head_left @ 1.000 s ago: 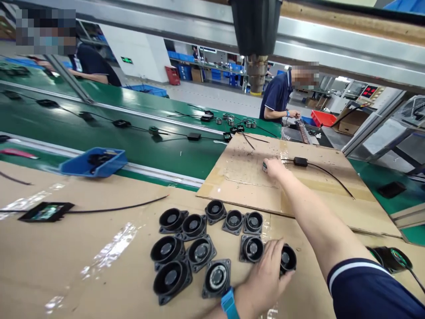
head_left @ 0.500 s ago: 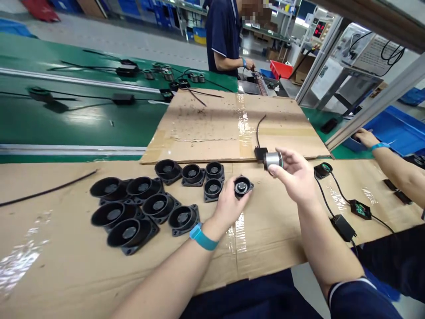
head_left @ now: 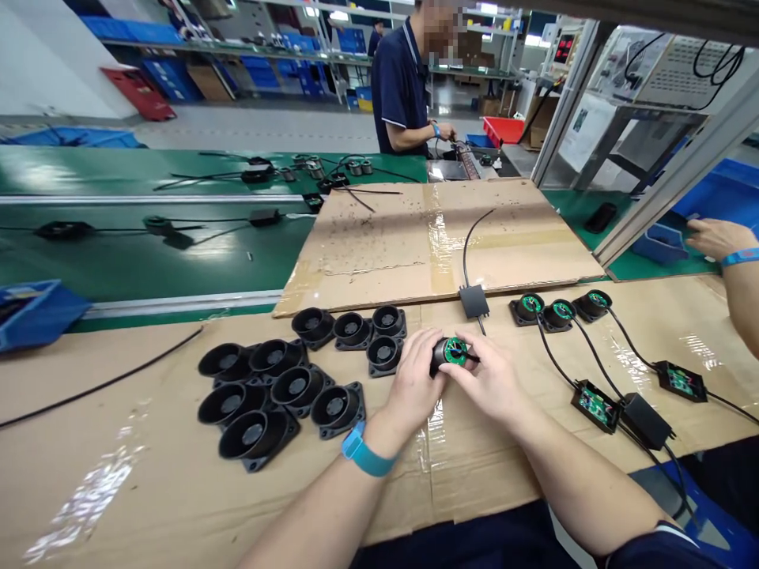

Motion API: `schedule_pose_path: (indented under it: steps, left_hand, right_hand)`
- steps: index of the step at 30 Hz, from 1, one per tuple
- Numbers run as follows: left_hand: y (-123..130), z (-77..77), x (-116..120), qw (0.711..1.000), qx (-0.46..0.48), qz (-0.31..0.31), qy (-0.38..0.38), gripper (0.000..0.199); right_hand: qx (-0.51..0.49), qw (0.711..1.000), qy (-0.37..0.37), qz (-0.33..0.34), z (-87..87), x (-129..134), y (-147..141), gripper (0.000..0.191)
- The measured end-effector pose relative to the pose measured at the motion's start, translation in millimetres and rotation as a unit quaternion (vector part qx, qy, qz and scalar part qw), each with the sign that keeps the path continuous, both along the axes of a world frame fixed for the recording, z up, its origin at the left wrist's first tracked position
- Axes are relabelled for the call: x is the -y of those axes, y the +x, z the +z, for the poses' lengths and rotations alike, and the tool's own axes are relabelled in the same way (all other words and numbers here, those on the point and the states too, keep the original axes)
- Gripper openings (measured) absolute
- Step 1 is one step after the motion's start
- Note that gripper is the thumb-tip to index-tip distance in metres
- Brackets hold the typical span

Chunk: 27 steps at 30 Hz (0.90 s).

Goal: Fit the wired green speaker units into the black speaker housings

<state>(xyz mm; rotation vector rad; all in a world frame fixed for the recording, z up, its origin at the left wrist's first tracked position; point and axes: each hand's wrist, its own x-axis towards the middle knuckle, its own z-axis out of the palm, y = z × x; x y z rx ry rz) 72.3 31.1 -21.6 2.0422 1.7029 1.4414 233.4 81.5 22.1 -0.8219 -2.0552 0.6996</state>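
Note:
Between my hands, a black round housing (head_left: 439, 357) holds a part with a green circuit board (head_left: 455, 351) facing right. My left hand (head_left: 415, 379) wraps round the housing's left side. The fingers of my right hand (head_left: 489, 375) are pressed on the board part at its right edge. A cable from the part leads towards a small black box (head_left: 474, 301) on the raised cardboard, partly hidden by my fingers. Left of my hands are several black round housings on square bases (head_left: 297, 385). To the right stand three housings with green boards (head_left: 560, 313), wired to black boxes (head_left: 647, 420).
Cardboard (head_left: 148, 474) covers the near bench, with a raised sheet (head_left: 379, 245) behind. A loose black cable (head_left: 118, 379) lies left, near a blue bin (head_left: 41, 316). Another person's hand (head_left: 720, 237) is at the right by a small blue bin (head_left: 659, 243). A metal post (head_left: 652, 182) slants there.
My right hand has moved left and down, bringing the silver cylindrical part with it to the housing in my left hand. The black box on its cable shows more fully. The view has shifted.

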Motion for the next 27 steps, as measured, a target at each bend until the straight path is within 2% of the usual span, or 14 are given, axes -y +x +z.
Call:
schedule_pose_path:
  steps: [4, 9, 14, 17, 22, 23, 25, 26, 27]
  left_hand:
    - [1.7, -2.8, -1.4, 1.0, 0.025, 0.003, -0.016, 0.054]
    - [3.3, -3.0, -1.8, 1.0, 0.02, 0.011, -0.003, 0.055]
    - [4.8, -3.9, -2.0, 0.996, 0.086, 0.015, -0.027, 0.059]
    - [3.8, -7.6, -5.1, 0.991, 0.12, 0.018, -0.049, 0.058]
    - [0.5, -11.0, -8.7, 0.984, 0.102, -0.035, -0.144, 0.061]
    - [0.5, -10.1, -7.0, 0.981, 0.107, -0.047, -0.157, 0.069]
    - [0.6, -7.2, 0.5, 0.977, 0.126, -0.065, -0.16, 0.106]
    - [0.2, -5.5, 6.2, 0.977, 0.135, -0.069, -0.147, 0.124]
    - [-0.7, -3.9, 12.7, 0.98, 0.14, -0.07, -0.121, 0.134]
  right_hand:
    - [0.019, 0.999, 0.037, -0.005, -4.6, 1.9, -5.1, 0.037]
    - [0.041, 0.997, 0.016, -0.061, -9.0, 5.0, -9.6, 0.035]
    - [0.056, 0.997, 0.046, -0.017, -6.8, 4.0, -6.3, 0.044]
    - [0.088, 0.994, 0.058, 0.003, -10.1, 0.7, -4.6, 0.042]
    - [0.169, 0.983, 0.061, 0.026, -17.6, -9.5, -12.7, 0.036]
    - [0.185, 0.98, 0.063, 0.025, -15.5, -12.2, -15.4, 0.036]
    - [0.23, 0.971, 0.061, 0.026, -7.1, -17.3, -19.3, 0.032]
    - [0.254, 0.965, 0.061, 0.031, -2.0, -19.4, -19.8, 0.027]
    - [0.266, 0.961, 0.067, 0.035, 2.5, -21.0, -19.1, 0.023]
